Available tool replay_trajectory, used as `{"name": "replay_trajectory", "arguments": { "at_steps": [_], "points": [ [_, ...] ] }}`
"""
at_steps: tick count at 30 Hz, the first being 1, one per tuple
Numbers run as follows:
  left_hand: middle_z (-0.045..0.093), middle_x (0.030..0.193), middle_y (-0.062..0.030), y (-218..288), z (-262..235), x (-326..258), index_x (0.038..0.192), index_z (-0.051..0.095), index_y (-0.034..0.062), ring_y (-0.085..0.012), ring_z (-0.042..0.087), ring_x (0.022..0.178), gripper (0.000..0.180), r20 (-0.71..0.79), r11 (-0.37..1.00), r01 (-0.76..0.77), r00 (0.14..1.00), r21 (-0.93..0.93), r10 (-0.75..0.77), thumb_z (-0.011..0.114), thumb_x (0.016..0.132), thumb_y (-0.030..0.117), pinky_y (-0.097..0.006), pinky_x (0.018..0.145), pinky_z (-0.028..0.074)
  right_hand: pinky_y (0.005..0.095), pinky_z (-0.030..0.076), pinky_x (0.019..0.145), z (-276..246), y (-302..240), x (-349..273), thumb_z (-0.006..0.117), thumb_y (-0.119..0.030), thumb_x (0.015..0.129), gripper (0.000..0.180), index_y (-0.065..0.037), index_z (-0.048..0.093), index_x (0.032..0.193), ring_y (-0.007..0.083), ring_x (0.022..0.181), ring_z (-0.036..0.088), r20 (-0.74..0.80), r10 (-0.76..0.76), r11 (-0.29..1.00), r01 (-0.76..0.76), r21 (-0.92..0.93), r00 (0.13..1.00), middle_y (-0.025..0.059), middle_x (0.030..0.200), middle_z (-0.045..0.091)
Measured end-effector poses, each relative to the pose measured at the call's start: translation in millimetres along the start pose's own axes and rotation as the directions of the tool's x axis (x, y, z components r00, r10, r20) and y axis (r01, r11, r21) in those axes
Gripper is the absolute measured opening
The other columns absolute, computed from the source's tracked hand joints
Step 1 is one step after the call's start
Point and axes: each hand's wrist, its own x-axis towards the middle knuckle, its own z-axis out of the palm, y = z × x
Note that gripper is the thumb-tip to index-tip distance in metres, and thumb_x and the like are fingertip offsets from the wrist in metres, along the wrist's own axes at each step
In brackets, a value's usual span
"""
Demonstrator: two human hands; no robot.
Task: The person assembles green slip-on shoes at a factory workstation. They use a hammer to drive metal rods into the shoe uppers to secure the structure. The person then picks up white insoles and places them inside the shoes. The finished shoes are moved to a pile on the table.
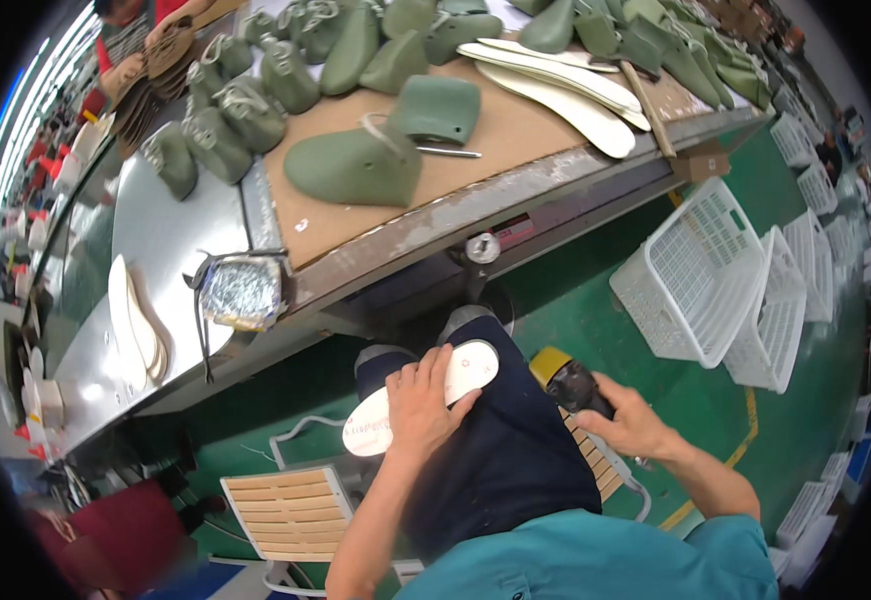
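Note:
Over my lap, my left hand (420, 408) lies across a white insole board (473, 368) with small reddish printing. Its fingers reach over the far edge and the thumb rests on the near side, gripping the board. Whatever is under the board is hidden. By my right thigh, my right hand (628, 415) is wrapped round the handle of a black and yellow hand-held tool (568, 382); its exact kind is not clear. The tool's yellow end points up and left, apart from the board.
On the workbench ahead lie green shoe lasts (351, 168), a stack of white insole boards (556, 95) and a hammer (648, 110). More boards (134, 325) and a taped pad (243, 292) are at left. White baskets (696, 275) stand right; a slatted chair (286, 510) is lower left. Another person works at upper left.

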Motion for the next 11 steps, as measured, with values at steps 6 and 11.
{"name": "replay_trajectory", "arguments": {
  "at_steps": [6, 11],
  "points": [
    [0.062, 0.134, -0.013, 6, 5, 3, 0.142, 0.054, 0.0046, -0.0327, 0.057, 0.111, 0.082, 0.046, 0.998, 0.033, 0.998, 0.049, -0.035, 0.087, 0.076, 0.041, -0.046, 0.096, 0.04, 0.0289, 0.053, 0.078, 21, 58, -16, 0.056, -0.036, 0.108, 0.062, -0.002, 0.038, 0.156, 0.0123, 0.085, 0.061, 0.145, 0.354, 0.787, -0.378, 0.488, 0.924, 0.0049, 0.096, 0.061],
    [0.062, 0.132, -0.0141, 15, 12, 10, 0.142, 0.054, 0.0047, -0.0337, 0.057, 0.112, 0.08, 0.046, 0.996, 0.023, 0.999, 0.081, -0.027, 0.086, 0.077, 0.041, -0.046, 0.096, 0.04, 0.0377, 0.054, 0.093, 17, 70, -16, 0.06, -0.059, 0.1, 0.083, -0.005, 0.035, 0.158, 0.0331, 0.116, 0.069, 0.071, 0.112, 0.992, -0.116, 0.052, 0.991, 0.0185, 0.13, 0.067]
  ]
}}
